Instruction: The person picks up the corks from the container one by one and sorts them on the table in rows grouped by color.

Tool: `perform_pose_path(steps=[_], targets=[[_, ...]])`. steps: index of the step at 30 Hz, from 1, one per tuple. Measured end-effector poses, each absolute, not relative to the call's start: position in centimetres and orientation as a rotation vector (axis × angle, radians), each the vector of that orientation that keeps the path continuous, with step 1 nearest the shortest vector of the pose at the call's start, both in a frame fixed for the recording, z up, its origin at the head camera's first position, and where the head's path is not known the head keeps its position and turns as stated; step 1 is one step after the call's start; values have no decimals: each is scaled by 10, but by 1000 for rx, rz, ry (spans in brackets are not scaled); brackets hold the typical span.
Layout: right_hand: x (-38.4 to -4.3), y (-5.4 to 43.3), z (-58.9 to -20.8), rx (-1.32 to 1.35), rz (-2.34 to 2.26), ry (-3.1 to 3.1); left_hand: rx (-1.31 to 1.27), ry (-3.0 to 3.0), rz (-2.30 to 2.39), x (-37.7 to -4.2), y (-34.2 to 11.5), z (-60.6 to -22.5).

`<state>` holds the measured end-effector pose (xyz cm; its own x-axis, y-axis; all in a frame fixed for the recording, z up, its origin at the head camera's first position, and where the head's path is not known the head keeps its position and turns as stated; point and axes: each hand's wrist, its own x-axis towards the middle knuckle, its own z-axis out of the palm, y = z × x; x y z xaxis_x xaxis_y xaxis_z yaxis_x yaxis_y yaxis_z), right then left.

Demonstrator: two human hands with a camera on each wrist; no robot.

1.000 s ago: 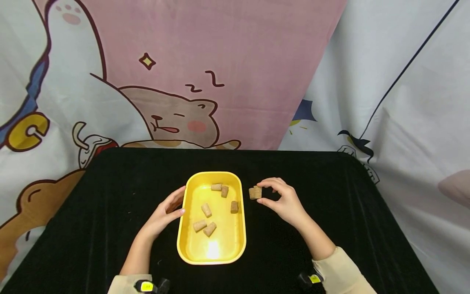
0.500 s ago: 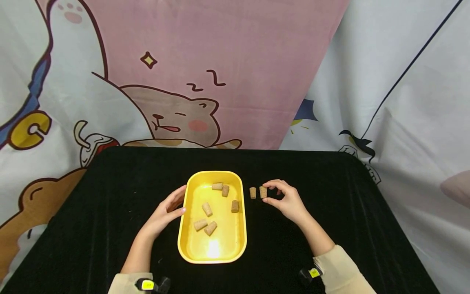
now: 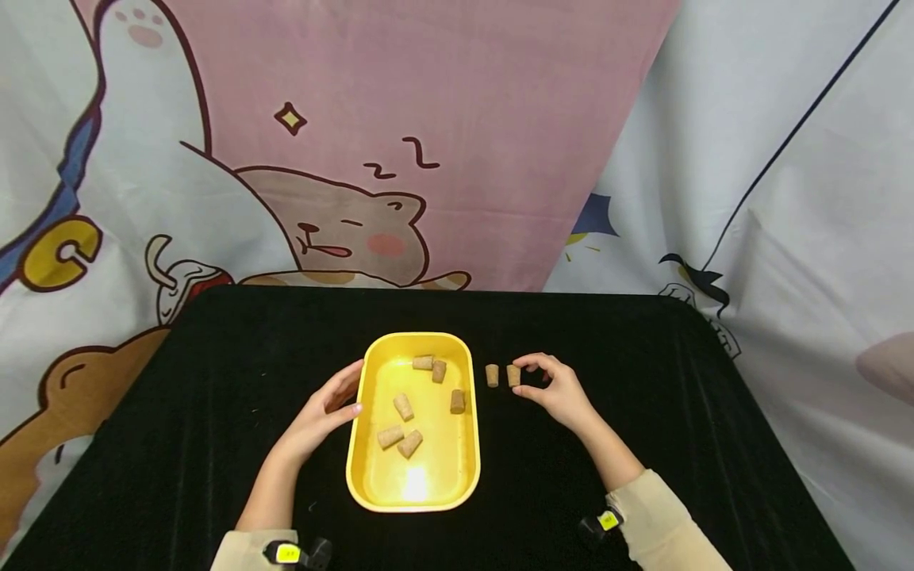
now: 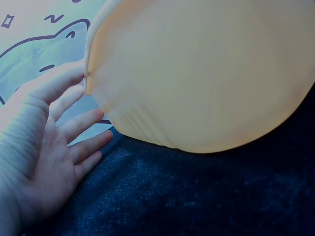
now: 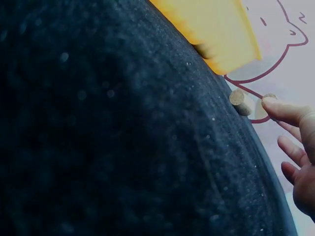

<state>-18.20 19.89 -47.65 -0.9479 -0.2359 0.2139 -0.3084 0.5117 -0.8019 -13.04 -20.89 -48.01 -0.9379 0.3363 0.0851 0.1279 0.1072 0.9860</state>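
Observation:
In the head view my right hand pinches a cork between thumb and fingertips, right of the yellow tray. A second cork stands upright on the black cloth, between that one and the tray, a small gap from each. The right wrist view has the standing cork close to my thumb, which mostly hides the pinched one. My left hand rests with extended fingers against the tray's left side; the left wrist view shows the fingers spread beside the tray wall.
Several corks lie scattered inside the tray, among them one cork near its right wall and another cork toward the front. Black cloth covers the table. A printed curtain hangs behind it.
My right hand has moved slightly right with its cork, away from the standing cork it was beside or overlapping a second ago. The left hand and tray hold their place.

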Motion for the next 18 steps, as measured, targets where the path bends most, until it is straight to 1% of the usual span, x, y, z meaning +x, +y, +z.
perform_pose_path(steps=[8, 18], targets=[[-185, 203, -488, 400, 1435, -2708, 476, 2214, 1942, -131, -209, -482], [-189, 199, -495, 386, 1351, -2748, 459, 2224, 1934, -131, -209, -480]])
